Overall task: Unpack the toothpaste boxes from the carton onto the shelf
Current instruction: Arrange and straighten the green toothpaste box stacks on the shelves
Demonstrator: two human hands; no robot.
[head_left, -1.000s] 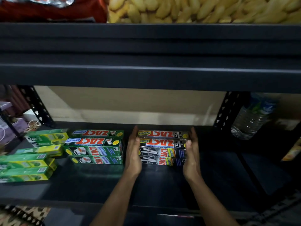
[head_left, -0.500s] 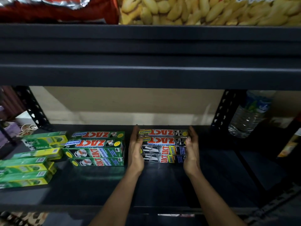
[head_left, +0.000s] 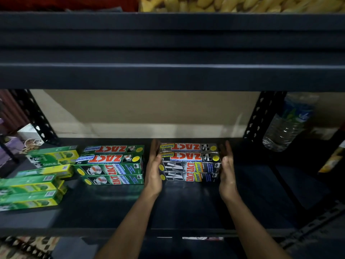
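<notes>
A stack of black-and-silver ZACT toothpaste boxes point(head_left: 189, 162) lies on the dark lower shelf point(head_left: 186, 206), two layers high. My left hand point(head_left: 154, 171) is pressed flat against the stack's left end, thumb on top. At the right end my right hand point(head_left: 226, 169) does the same, so the stack is held between both palms. Just left of it sits a stack of green ZACT whitening boxes point(head_left: 112, 165), close to my left hand. The carton is not in view.
More green and yellow boxes point(head_left: 31, 187) lie loosely at the shelf's left. A water bottle point(head_left: 287, 122) stands past the perforated right upright point(head_left: 259, 114). The upper shelf beam point(head_left: 171, 71) hangs low overhead, with snack bags above it. Bare shelf lies right of the black stack.
Both hands stay against the ends of the black stack, which has hardly shifted. My view has drifted slightly.
</notes>
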